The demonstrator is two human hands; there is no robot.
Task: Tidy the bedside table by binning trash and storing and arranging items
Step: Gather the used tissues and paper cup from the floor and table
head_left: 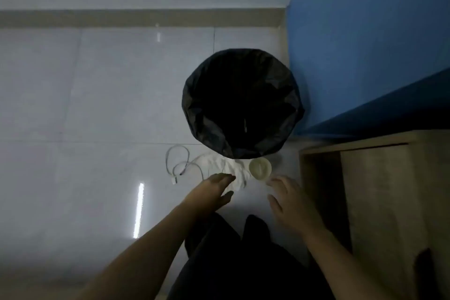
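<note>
A round bin lined with a black bag [192,95] stands on the tiled floor beside the blue bed. In front of it lie a crumpled white tissue [237,173], a small pale cup [259,167] and a white charging cable [181,165] in loose loops. My left hand [214,190] reaches over the tissue, fingers apart, its fingertips at the tissue's near edge. My right hand [286,198] hovers just below the cup with fingers spread, holding nothing.
A wooden bedside table [379,192] stands at the right, close to my right arm. The blue bed [365,56] fills the upper right. Pale floor tiles [97,105] stretch to the left, up to a beige skirting. My dark trousers show below.
</note>
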